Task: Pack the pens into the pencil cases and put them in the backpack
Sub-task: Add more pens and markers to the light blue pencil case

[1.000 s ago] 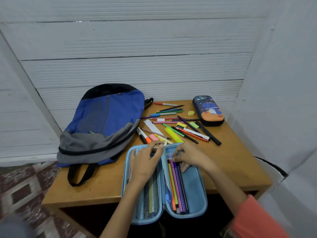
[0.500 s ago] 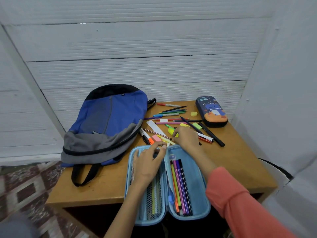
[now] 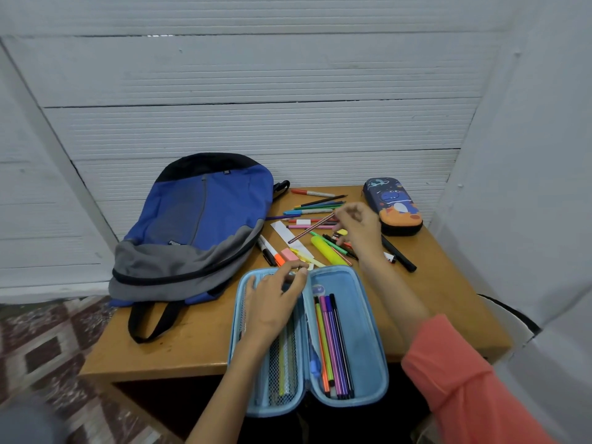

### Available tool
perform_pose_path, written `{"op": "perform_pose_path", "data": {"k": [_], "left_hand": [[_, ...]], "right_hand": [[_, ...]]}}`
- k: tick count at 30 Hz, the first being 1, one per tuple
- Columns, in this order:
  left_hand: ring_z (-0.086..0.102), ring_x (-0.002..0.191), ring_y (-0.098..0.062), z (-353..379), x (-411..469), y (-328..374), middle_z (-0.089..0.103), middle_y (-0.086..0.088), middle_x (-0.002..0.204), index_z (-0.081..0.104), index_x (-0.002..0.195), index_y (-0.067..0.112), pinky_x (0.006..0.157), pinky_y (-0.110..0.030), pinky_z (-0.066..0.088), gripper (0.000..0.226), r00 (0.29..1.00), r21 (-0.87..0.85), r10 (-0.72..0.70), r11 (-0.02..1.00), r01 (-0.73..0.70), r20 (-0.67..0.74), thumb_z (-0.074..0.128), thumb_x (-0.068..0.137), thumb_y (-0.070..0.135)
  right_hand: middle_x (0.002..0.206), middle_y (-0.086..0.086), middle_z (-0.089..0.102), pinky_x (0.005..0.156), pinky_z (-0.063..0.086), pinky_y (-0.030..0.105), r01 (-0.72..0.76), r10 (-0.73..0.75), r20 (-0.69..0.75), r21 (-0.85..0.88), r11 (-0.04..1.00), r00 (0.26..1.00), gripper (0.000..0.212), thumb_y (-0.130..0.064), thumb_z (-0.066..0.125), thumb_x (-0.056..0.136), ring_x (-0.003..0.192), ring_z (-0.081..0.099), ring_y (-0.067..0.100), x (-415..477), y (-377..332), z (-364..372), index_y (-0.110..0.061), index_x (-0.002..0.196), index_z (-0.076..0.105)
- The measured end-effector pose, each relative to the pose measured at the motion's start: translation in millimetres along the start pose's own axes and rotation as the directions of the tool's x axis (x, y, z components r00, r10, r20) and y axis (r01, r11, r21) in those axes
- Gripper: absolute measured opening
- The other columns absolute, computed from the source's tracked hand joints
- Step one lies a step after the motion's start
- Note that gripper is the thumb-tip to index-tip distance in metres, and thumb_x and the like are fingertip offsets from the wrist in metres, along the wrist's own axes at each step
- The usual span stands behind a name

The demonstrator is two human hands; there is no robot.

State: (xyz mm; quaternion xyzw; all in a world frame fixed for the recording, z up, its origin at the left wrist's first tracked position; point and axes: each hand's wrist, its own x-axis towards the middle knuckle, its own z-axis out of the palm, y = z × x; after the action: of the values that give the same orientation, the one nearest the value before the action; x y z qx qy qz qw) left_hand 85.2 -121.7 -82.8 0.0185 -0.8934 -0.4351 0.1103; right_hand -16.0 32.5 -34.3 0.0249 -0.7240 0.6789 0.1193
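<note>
R hand pinching a striped pen, L hand prob gripping the top of the open blue pencil case.

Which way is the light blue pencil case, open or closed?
Open. The light blue pencil case lies spread flat, both halves showing, with pens inside its right half.

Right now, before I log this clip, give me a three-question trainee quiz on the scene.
1. True or false: the dinosaur pencil case lies closed.
2. The right hand pinches: A) a striped pen, B) scissors, C) a glue stick.
3. Where does the left hand lie?
Key: 1 true; 2 A; 3 on the mesh half of the open blue pencil case.
</note>
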Motion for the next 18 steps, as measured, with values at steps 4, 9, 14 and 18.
{"op": "perform_pose_path", "data": {"k": [4,9,14,18], "left_hand": [[0.057,0.083,0.002,-1,-1,0,0.058,0.023,0.070,0.056,0.104,0.051,0.114,-0.051,0.018,0.027,1.000,0.009,0.004,1.000,-0.004,-0.001,0.034,0.092,0.061],[0.055,0.078,0.001,-3,-1,3,0.057,0.023,0.070,0.060,0.110,0.043,0.111,-0.054,0.024,0.031,1.000,0.016,-0.013,1.000,0.013,-0.003,0.038,0.096,0.058],[0.053,0.069,0.005,-3,-2,2,0.053,0.023,0.062,0.059,0.104,0.049,0.106,-0.059,0.031,0.020,1.000,-0.019,0.007,1.000,-0.007,0.000,0.041,0.097,0.055],[0.049,0.064,0.004,-3,-2,4,0.049,0.021,0.057,0.061,0.105,0.045,0.103,-0.062,0.034,0.020,1.000,-0.015,0.004,1.000,-0.004,-0.015,0.043,0.098,0.052]], "right_hand": [[0.077,0.005,0.063,0.042,0.043,0.021,-0.005,0.016,-0.048,0.218,0.976,0.999,0.007,-0.017,0.057,0.096,0.054,0.058,0.011,-2,-21,-14,-0.011,0.096,0.056],[0.074,0.010,0.059,0.040,0.041,0.022,-0.093,0.085,0.048,0.182,0.979,0.995,0.009,-0.013,0.055,0.096,0.051,0.055,0.012,-6,-14,-29,-0.008,0.093,0.061],[0.071,0.009,0.061,0.038,0.037,0.018,-0.146,0.175,0.250,-0.130,0.981,0.952,0.016,-0.012,0.055,0.096,0.048,0.052,0.009,-16,-2,-41,-0.004,0.097,0.069],[0.060,0.004,0.060,0.039,0.039,0.017,-0.001,0.257,0.423,-0.518,0.855,0.869,0.014,-0.009,0.058,0.093,0.042,0.053,0.007,-27,2,-40,-0.001,0.090,0.069]]}}
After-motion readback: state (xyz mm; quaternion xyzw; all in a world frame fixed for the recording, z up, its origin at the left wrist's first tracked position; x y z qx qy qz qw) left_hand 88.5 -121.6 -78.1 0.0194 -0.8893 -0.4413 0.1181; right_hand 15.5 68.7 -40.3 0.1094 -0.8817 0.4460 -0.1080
